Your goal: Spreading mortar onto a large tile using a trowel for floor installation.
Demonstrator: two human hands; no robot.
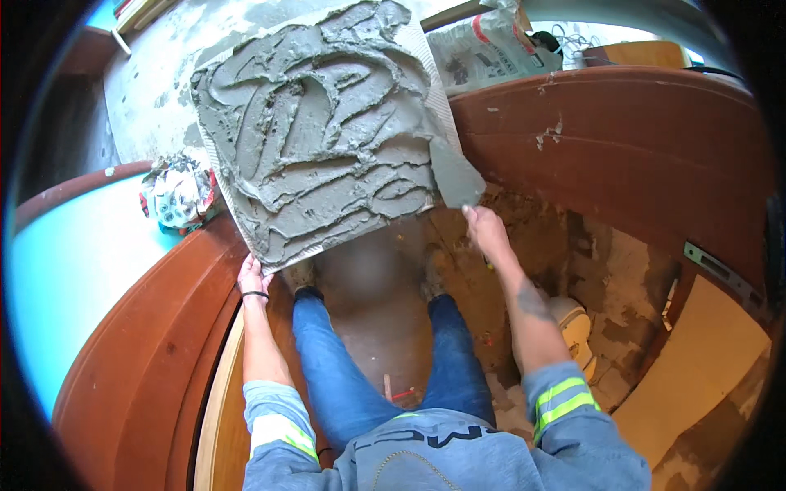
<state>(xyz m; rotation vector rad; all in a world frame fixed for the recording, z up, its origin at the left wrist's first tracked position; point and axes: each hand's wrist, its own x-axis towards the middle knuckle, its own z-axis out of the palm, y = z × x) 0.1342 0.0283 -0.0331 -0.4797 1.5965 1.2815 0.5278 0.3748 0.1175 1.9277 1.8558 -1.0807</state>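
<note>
A large square tile [444, 114] with a pale ribbed back lies in front of me. Thick grey mortar [327, 135] covers most of it in uneven ridges and swirls. My left hand [252, 280] grips the tile's near left corner, fingers closed on the edge. In my right hand [488, 235] is a trowel [457, 173], its blade smeared with mortar and touching the tile's right edge. The fingers wrap round the trowel's handle, which is mostly hidden by the hand.
Curved-looking brown wooden panels flank me, left [155, 327] and right [622, 139]. Behind the tile lies a plastic bag [483, 53]; a crumpled bag [178, 192] sits at the left. A tan board [696, 360] leans at the right, near a yellow-and-white object [575, 327] on the stained floor.
</note>
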